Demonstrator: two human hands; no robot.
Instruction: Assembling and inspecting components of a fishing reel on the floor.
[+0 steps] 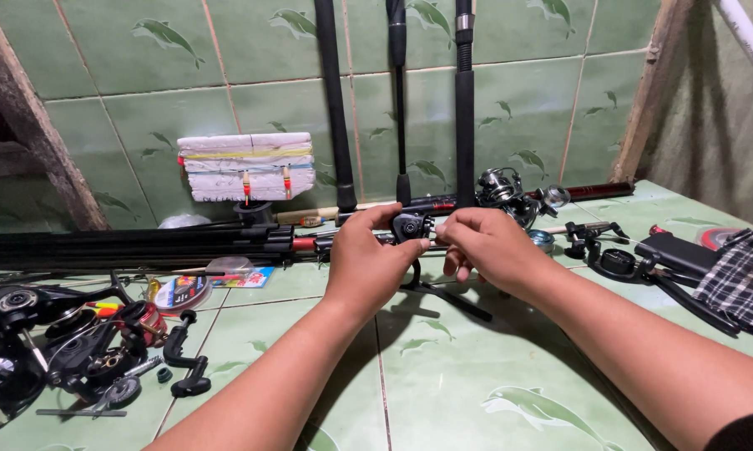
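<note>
Left hand: raised over the green tiled floor, fingers curled narrow around the left side of a small black fishing reel; thumb lies along the top of the reel.
Right hand: closed on the right side of the same reel, fingertips pinching a small part just right of the left thumb; which part it is cannot be told.
Reel position: held between both sets of fingertips, clear of the floor, directly in front of the upright rods.
Reel handle: a black crank arm hangs below the fingers and slants down to the right toward the floor.
Upright rods: three dark fishing rods lean on the tiled wall just behind the fingers.
Lying rods: a bundle of black rods lies flat on the floor, left of the left hand.
Spinning reel: silver and black, behind the right fingers, near the wall.
Reel parts: dismantled black and red reels lie well left of the left forearm.
Foam block: white, wound with line, against the wall, beyond and left of the fingers.
Checked cloth: far right, well apart from the right hand.
</note>
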